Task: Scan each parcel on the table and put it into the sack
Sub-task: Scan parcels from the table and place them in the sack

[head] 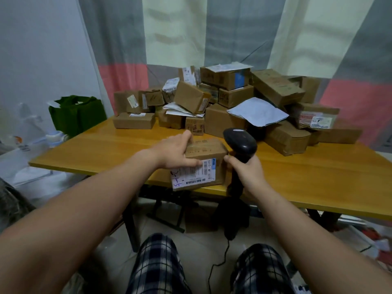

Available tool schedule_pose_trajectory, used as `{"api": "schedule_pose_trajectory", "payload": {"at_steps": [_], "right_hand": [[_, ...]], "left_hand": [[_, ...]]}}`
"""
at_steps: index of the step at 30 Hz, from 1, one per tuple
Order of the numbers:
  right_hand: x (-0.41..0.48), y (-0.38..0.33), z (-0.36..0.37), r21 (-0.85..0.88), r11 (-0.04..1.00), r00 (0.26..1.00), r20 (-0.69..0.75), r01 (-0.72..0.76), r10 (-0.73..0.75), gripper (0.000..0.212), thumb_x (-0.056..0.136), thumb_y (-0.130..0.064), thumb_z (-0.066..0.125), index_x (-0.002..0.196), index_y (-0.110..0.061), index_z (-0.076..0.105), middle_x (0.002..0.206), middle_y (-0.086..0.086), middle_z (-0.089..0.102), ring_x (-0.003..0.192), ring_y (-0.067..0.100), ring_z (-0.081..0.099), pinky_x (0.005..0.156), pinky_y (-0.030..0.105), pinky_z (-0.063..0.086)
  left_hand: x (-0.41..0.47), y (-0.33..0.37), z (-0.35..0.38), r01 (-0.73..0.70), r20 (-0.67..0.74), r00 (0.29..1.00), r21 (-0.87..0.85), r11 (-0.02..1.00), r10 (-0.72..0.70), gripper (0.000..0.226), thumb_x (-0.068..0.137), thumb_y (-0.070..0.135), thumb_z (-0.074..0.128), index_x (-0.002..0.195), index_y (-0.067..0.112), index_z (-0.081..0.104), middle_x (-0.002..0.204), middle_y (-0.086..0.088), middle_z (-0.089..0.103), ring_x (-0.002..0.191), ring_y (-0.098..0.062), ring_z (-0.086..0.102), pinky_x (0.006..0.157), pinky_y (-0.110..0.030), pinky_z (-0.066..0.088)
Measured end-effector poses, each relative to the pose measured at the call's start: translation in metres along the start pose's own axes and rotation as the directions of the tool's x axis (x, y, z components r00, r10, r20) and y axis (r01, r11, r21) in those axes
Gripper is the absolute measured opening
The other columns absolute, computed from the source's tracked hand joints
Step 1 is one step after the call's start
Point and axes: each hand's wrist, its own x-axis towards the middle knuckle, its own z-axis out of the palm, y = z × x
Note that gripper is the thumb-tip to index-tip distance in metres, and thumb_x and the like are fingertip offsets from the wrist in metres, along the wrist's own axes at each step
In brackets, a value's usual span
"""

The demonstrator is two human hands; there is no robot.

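Parcel label partly covered by left hand; right hand grips scanner.

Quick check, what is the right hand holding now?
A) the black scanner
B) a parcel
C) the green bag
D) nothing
A: the right hand grips the black scanner by its handle, while the left hand holds the labelled parcel.

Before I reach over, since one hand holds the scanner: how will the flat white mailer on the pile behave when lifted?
The flat white mailer looks thin and creased, so probably floppy and light. It lies tilted on brown cardboard boxes, corner overhanging, so a push might slide it off.
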Motion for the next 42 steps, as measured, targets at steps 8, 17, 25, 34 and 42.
{"api": "schedule_pose_trajectory", "payload": {"at_steps": [8,17,25,34,42], "right_hand": [[-0.017,-0.003,0.003,0.050,0.997,0.997,-0.047,0.062,-0.060,0.015,0.089,-0.026,0.069,0.085,-0.014,0.060,0.058,0.001,0.055,0.045,0.013,0.056,0.044,0.024,0.046],[-0.040,0.000,0.022,-0.101,0.983,0.966,0.224,0.152,-0.127,0.017,0.088,-0.024,0.068,0.096,-0.010,0.062,0.048,-0.002,0.056,0.039,0.020,0.054,0.046,0.031,0.046],[-0.046,-0.009,0.019,-0.172,0.968,0.962,0.234,0.182,-0.140,0.013,0.089,-0.026,0.065,0.091,-0.016,0.058,0.058,0.008,0.060,0.043,0.021,0.058,0.049,0.037,0.051],[-0.044,-0.008,0.014,-0.229,0.954,0.960,0.244,0.195,-0.138,0.019,0.090,-0.028,0.064,0.093,-0.010,0.060,0.054,0.002,0.059,0.042,0.018,0.059,0.046,0.030,0.050],[-0.050,-0.011,0.028,-0.097,0.976,0.940,0.304,0.193,-0.156,0.021,0.088,-0.025,0.066,0.100,-0.008,0.060,0.057,0.000,0.059,0.045,0.021,0.059,0.049,0.037,0.051]], "left_hand": [[-0.017,-0.022,0.050,0.159,-0.071,0.915,-0.841,0.517,-0.397,0.074,0.082,0.039,0.071,0.141,0.012,0.036,0.129,0.000,0.052,0.113,-0.015,0.054,0.083,-0.017,0.048],[-0.033,-0.029,0.061,0.108,-0.084,0.867,-0.931,0.348,-0.491,0.058,0.087,0.030,0.067,0.138,0.013,0.045,0.120,0.009,0.055,0.104,-0.006,0.053,0.090,-0.019,0.036],[-0.035,-0.028,0.059,0.126,-0.072,0.875,-0.921,0.369,-0.478,0.069,0.083,0.033,0.070,0.143,0.013,0.040,0.137,-0.002,0.054,0.110,-0.008,0.053,0.092,-0.022,0.037],[-0.031,-0.026,0.058,0.133,-0.071,0.874,-0.916,0.378,-0.480,0.062,0.087,0.031,0.066,0.141,0.013,0.042,0.132,0.001,0.057,0.090,0.002,0.053,0.061,-0.003,0.038],[-0.051,-0.026,0.055,0.106,-0.099,0.798,-0.948,0.300,-0.595,0.062,0.081,0.034,0.073,0.133,0.016,0.044,0.118,0.003,0.062,0.106,-0.012,0.060,0.079,-0.017,0.045]]}}
